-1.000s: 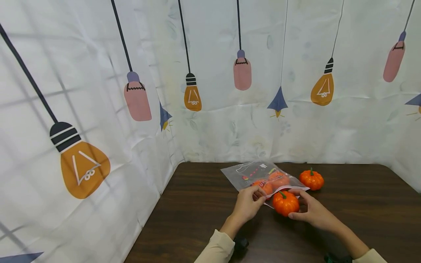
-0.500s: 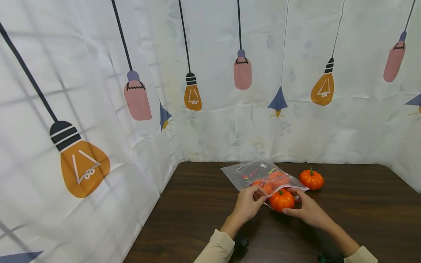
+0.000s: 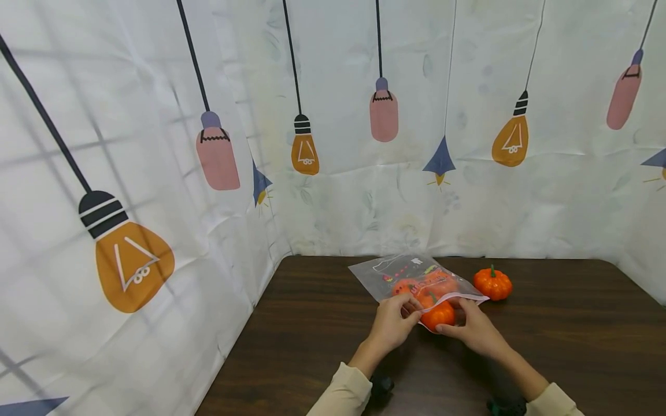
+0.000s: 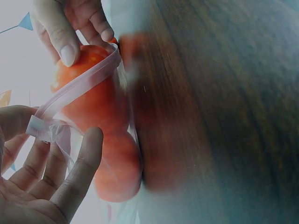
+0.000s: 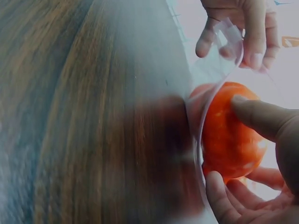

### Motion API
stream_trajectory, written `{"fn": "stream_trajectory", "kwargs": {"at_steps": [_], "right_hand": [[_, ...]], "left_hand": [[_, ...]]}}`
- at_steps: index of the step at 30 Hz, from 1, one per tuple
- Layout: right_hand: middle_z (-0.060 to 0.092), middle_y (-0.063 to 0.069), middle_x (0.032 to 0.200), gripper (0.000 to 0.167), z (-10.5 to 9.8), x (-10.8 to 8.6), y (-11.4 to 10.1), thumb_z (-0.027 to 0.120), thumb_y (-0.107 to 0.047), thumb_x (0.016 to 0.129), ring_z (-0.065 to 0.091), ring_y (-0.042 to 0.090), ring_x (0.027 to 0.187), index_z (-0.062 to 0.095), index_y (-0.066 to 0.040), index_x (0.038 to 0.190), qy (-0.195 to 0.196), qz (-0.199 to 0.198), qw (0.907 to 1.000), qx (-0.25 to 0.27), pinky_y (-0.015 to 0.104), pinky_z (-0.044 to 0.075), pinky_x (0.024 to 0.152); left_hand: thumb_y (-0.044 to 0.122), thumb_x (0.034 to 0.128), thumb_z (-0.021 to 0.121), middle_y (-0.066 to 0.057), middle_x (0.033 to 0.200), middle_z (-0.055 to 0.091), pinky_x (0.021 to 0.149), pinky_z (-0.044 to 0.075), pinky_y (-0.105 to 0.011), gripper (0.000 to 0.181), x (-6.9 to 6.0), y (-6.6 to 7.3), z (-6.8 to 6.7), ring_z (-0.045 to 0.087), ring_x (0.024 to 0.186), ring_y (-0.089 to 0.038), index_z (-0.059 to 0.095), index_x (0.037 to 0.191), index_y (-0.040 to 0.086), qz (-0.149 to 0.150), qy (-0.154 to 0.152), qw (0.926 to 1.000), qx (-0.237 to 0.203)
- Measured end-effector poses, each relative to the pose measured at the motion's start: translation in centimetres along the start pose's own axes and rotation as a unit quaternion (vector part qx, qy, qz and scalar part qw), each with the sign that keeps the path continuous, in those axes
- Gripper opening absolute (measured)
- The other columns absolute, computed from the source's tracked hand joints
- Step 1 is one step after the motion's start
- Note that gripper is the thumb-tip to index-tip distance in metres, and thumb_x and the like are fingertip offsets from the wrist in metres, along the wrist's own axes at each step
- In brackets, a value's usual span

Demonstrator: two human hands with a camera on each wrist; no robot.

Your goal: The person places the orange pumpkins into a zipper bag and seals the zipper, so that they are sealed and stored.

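A clear zip bag [image 3: 376, 274] with printed patterns lies on the table, several orange toy pumpkins [image 3: 441, 282] showing through its film. At the left of its mouth, my left hand [image 3: 390, 323] pinches the rim near the white zip slider [image 4: 35, 126]. My right hand [image 3: 481, 332] grips another toy pumpkin [image 3: 440, 315], thumb on one side and fingers on the other. That pumpkin sits partly inside the bag's mouth, as the right wrist view also shows; its far part is behind the film. Some right fingers are hidden behind the rim.
One more orange toy pumpkin [image 3: 493, 284] with a green stem stands on the brown wooden table [image 3: 572, 323], right of the bag. White curtains [image 3: 354, 214] printed with lamps hang behind the table and along its left side.
My right hand has moved left and slightly away from me, carrying the pumpkin from in front of the bag's mouth to partly inside it. My left hand stays on the rim.
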State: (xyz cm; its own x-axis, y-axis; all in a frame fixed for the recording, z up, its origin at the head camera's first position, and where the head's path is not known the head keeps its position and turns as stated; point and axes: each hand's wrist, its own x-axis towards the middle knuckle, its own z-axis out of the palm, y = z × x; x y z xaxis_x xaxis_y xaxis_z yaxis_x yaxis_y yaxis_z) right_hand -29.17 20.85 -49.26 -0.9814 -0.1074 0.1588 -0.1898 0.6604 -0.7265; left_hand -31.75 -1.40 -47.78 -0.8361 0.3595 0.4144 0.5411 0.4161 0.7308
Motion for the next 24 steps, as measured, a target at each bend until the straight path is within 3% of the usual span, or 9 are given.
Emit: {"fn": "stream_trajectory", "kwargs": {"at_steps": [3,7,10,14,19,24], "right_hand": [[0.059,0.02,0.115,0.073,0.2,0.2,-0.1,0.085,-0.037,0.082,0.057,0.023,0.094,0.055,0.008,0.132,0.012,-0.004,0.9999,-0.004,0.03,0.048,0.074],[0.055,0.014,0.102,0.067,0.4,0.3,-0.4,0.085,-0.033,0.083,0.05,0.019,0.083,0.056,0.007,0.128,0.009,0.006,0.9998,0.016,0.025,0.039,0.064],[0.062,0.018,0.111,0.063,0.6,0.4,-0.4,0.083,-0.031,0.085,0.059,0.019,0.088,0.055,0.006,0.127,0.009,0.025,0.9993,0.026,0.024,0.047,0.067],[0.064,0.026,0.123,0.062,0.8,0.5,-0.5,0.08,-0.028,0.088,0.069,0.027,0.098,0.052,0.008,0.13,0.012,0.052,0.9978,0.039,0.032,0.058,0.074],[0.065,0.027,0.121,0.057,1.1,0.9,-0.8,0.08,-0.026,0.089,0.07,0.034,0.103,0.053,0.008,0.126,0.024,0.063,0.9968,0.042,0.042,0.06,0.081],[0.068,0.023,0.113,0.049,1.6,1.4,-0.8,0.079,-0.023,0.089,0.071,0.032,0.099,0.056,0.007,0.12,0.029,0.073,0.9959,0.045,0.042,0.06,0.08]], "left_hand": [[0.014,0.0914,0.076,0.003,0.083,0.073,0.067,0.05,-0.013,0.004,0.0,0.0,0.0,0.055,0.068,0.007,0.073,0.091,0.016,-0.002,0.0,1.0,0.0],[0.013,0.0914,0.076,0.002,0.083,0.072,0.067,0.05,-0.014,0.004,0.0,0.0,0.0,0.055,0.068,0.006,0.072,0.091,0.015,0.002,0.001,1.0,-0.003],[0.013,0.091,0.076,0.001,0.082,0.073,0.067,0.05,-0.014,0.004,0.0,-0.1,0.0,0.056,0.068,0.006,0.072,0.091,0.014,0.008,0.002,1.0,-0.003],[0.013,0.0906,0.076,0.0,0.082,0.073,0.067,0.05,-0.014,0.003,0.1,0.0,-0.1,0.056,0.068,0.006,0.073,0.091,0.014,0.009,0.003,0.9999,-0.003],[0.015,0.0908,0.076,0.001,0.082,0.073,0.067,0.049,-0.013,0.004,0.0,0.1,-0.2,0.055,0.068,0.006,0.074,0.092,0.013,0.004,0.0,1.0,0.0],[0.015,0.091,0.076,0.002,0.082,0.073,0.065,0.049,-0.013,0.003,0.1,0.1,-0.2,0.056,0.067,0.006,0.074,0.092,0.013,0.0,0.0,1.0,0.001]]}}
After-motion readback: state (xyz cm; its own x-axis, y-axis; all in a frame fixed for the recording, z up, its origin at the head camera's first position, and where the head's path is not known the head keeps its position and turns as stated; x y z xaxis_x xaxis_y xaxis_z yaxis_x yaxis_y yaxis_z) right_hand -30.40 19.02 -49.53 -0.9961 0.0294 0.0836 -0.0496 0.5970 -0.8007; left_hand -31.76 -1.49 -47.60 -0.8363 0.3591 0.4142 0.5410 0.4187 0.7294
